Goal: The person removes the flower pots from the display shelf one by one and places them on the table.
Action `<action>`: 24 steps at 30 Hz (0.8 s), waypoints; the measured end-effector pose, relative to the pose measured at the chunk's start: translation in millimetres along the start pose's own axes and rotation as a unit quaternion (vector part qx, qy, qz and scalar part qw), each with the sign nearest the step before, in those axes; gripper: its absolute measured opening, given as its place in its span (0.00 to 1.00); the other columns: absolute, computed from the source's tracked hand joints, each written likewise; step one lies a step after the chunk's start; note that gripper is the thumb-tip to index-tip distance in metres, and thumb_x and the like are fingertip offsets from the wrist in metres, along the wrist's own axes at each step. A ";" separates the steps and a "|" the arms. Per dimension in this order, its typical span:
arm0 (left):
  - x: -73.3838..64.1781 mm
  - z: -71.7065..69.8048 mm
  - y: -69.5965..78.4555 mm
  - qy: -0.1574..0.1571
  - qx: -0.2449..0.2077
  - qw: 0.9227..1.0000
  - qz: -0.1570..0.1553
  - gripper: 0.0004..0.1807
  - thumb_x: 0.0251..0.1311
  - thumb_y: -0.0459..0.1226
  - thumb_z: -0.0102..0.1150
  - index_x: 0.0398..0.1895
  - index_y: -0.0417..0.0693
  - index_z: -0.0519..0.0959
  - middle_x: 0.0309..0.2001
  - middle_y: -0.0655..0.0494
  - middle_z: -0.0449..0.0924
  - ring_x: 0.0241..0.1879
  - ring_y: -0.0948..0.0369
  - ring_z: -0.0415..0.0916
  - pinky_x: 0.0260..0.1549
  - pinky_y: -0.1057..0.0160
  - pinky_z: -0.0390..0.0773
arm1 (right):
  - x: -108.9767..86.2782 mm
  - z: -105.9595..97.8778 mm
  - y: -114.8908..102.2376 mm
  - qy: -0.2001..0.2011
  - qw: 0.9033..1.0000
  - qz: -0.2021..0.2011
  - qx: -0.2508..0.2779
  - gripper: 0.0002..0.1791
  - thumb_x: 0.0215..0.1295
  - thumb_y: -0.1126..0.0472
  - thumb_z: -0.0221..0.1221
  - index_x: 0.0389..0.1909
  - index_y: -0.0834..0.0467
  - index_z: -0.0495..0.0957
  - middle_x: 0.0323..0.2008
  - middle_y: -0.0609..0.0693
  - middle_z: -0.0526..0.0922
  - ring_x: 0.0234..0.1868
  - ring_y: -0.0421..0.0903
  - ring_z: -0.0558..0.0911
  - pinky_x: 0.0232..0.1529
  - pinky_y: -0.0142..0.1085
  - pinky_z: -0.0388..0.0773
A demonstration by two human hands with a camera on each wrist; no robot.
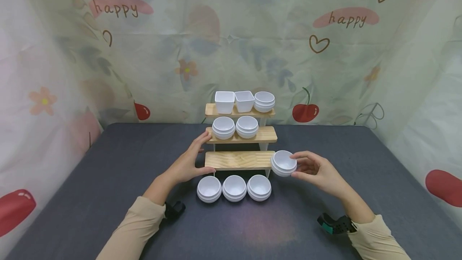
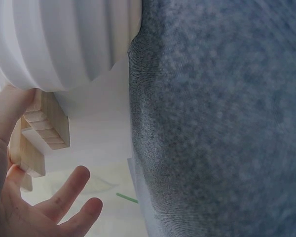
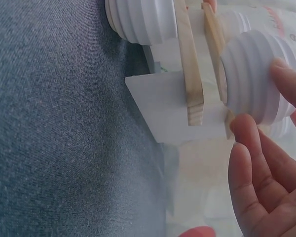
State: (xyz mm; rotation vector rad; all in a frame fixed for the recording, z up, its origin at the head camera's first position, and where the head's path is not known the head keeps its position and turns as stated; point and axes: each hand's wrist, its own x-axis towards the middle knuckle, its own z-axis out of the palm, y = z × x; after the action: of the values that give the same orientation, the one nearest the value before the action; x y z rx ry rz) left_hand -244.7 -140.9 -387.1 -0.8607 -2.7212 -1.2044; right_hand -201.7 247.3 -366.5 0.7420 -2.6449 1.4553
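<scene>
My right hand (image 1: pixel 321 173) pinches a round white ribbed bowl (image 1: pixel 284 163) between thumb and fingers. It holds the bowl at the right end of the lowest wooden board of a three-step display stand (image 1: pixel 240 160). On the stand's left side, my left hand (image 1: pixel 187 163) rests with its thumb at the lowest board and its fingertips at the middle board (image 1: pixel 268 133). The left wrist view shows two other fingers (image 2: pixel 71 190) stretched out. In the right wrist view, the pinched bowl (image 3: pixel 259 76) is tilted on its side, overlapping the boards.
Three matching bowls (image 1: pixel 234 188) stand in a row before the stand. Two round bowls (image 1: pixel 247 127) sit on the middle board. Two square white bowls (image 1: pixel 224 102) and a round one (image 1: pixel 264 101) occupy the top board. A patterned cloth (image 1: pixel 245 51) hangs behind the dark table (image 1: pixel 151 143).
</scene>
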 end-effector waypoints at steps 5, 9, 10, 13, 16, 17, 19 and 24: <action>-0.3 0.0 0.0 0.000 -0.002 1.000 -0.001 0.53 0.48 0.39 0.71 0.73 0.51 0.46 0.75 0.51 0.38 0.70 0.50 0.54 0.64 0.49 0.67 | -1.8 -1.5 0.7 -0.009 1.000 -0.006 0.006 0.23 0.56 0.65 0.64 0.53 0.64 0.72 0.40 0.33 0.78 0.35 0.33 0.80 0.35 0.28 0.81; -0.5 0.1 0.4 -0.001 -0.005 1.000 -0.002 0.53 0.48 0.39 0.71 0.73 0.51 0.46 0.75 0.51 0.38 0.71 0.50 0.53 0.64 0.48 0.66 | -2.9 -2.5 1.7 -0.019 1.000 -0.008 0.018 0.23 0.56 0.66 0.64 0.53 0.65 0.71 0.40 0.33 0.78 0.36 0.33 0.80 0.35 0.28 0.82; -0.5 0.2 0.5 -0.001 -0.005 1.000 -0.002 0.53 0.48 0.39 0.70 0.73 0.51 0.46 0.75 0.51 0.38 0.71 0.50 0.52 0.64 0.48 0.66 | -3.1 -2.8 2.1 -0.022 1.000 -0.008 0.019 0.23 0.56 0.66 0.64 0.53 0.65 0.71 0.40 0.33 0.78 0.36 0.33 0.80 0.35 0.28 0.82; -0.4 0.3 0.9 -0.002 -0.005 1.000 -0.004 0.53 0.48 0.39 0.71 0.73 0.51 0.46 0.75 0.51 0.37 0.72 0.50 0.51 0.64 0.48 0.66 | -3.5 -3.5 3.6 -0.029 0.999 -0.007 0.023 0.23 0.57 0.66 0.63 0.53 0.65 0.71 0.39 0.34 0.79 0.36 0.34 0.80 0.35 0.28 0.81; -0.3 0.2 1.0 -0.003 -0.003 1.000 -0.007 0.53 0.48 0.39 0.71 0.73 0.51 0.46 0.76 0.51 0.37 0.72 0.50 0.51 0.64 0.48 0.66 | -3.9 -4.4 5.0 -0.035 0.999 -0.008 0.026 0.22 0.57 0.66 0.63 0.53 0.65 0.71 0.39 0.35 0.79 0.36 0.34 0.80 0.35 0.28 0.81; -0.3 0.2 1.0 -0.003 -0.003 1.000 -0.007 0.53 0.48 0.39 0.71 0.73 0.51 0.46 0.76 0.51 0.37 0.71 0.50 0.51 0.64 0.48 0.66 | -4.1 -4.6 5.5 -0.036 0.999 -0.008 0.027 0.22 0.57 0.66 0.63 0.53 0.65 0.71 0.39 0.36 0.79 0.36 0.34 0.80 0.35 0.28 0.81; -0.3 0.1 1.1 -0.003 -0.003 1.000 -0.008 0.53 0.48 0.39 0.70 0.73 0.51 0.46 0.76 0.51 0.37 0.71 0.50 0.51 0.64 0.48 0.66 | -4.5 -5.1 6.5 -0.039 0.999 -0.006 0.029 0.22 0.57 0.66 0.63 0.53 0.65 0.71 0.39 0.36 0.79 0.36 0.34 0.80 0.35 0.28 0.81; -0.4 -0.1 1.1 -0.002 -0.003 1.000 -0.008 0.53 0.48 0.39 0.71 0.73 0.51 0.46 0.76 0.51 0.37 0.72 0.50 0.50 0.64 0.49 0.66 | -5.2 -6.1 9.3 -0.046 0.998 -0.005 0.031 0.22 0.57 0.66 0.63 0.53 0.66 0.71 0.39 0.37 0.79 0.36 0.34 0.79 0.35 0.28 0.81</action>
State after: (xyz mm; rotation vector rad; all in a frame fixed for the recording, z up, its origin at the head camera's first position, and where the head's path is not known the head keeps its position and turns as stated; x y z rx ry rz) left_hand -243.9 -140.6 -386.5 -0.8444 -2.7348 -1.2160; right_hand -202.2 258.4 -371.7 0.8465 -2.6691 1.5434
